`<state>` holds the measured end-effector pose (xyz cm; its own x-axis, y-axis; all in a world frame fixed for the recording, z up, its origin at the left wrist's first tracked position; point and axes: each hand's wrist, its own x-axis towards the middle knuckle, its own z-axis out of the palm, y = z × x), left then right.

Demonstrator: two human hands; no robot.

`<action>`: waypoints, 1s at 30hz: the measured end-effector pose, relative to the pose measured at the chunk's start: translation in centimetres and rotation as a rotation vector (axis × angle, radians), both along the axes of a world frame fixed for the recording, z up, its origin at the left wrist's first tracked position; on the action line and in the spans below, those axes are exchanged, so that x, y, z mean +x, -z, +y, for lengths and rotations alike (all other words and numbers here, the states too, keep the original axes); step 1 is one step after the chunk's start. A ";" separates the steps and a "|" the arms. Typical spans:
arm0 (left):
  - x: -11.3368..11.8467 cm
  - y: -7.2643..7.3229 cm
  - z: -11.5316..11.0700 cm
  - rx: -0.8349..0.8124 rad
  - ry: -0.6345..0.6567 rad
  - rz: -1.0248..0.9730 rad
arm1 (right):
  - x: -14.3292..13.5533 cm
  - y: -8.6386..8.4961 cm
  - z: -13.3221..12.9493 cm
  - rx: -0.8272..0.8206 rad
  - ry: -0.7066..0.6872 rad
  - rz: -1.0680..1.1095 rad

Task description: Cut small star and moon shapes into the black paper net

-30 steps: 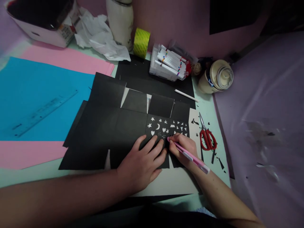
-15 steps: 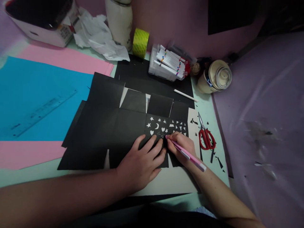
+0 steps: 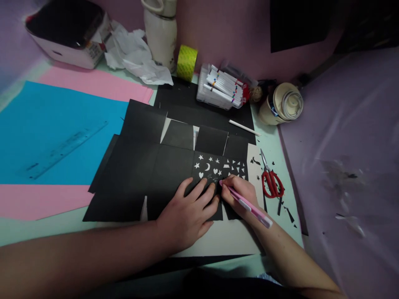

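Observation:
My left hand lies flat with fingers spread on a large sheet of black card, which has slits and crease lines. In my right hand is a slim pink pen-shaped tool with a white end, gripped like a pen. Its tip meets the card just right of my left fingertips and is too small to make out. White paper shows through cut-out stars, hearts, a moon and triangles in the card. Faint star outlines sit just above my left fingers.
Red-handled scissors and black scraps lie at right. Behind are a box of white markers, yellow tape, a bottle and a cup. A clear ruler rests on blue paper at left.
The view has shifted slightly, so the whole scene sits a little further right and lower. My hands keep nearly the same place on the card, and the pink tool is still held.

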<state>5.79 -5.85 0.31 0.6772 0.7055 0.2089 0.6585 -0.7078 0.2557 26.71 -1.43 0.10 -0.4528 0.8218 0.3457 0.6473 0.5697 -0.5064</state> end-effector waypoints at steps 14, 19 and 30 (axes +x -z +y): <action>-0.1 -0.1 -0.2 0.002 -0.002 -0.001 | 0.1 0.5 0.3 0.028 -0.049 -0.013; 0.0 -0.2 0.0 0.012 -0.011 0.002 | 0.1 0.4 0.4 -0.005 -0.055 0.018; 0.1 -0.4 -0.3 0.045 -0.007 0.058 | -0.1 -0.4 0.3 -0.072 -0.011 0.018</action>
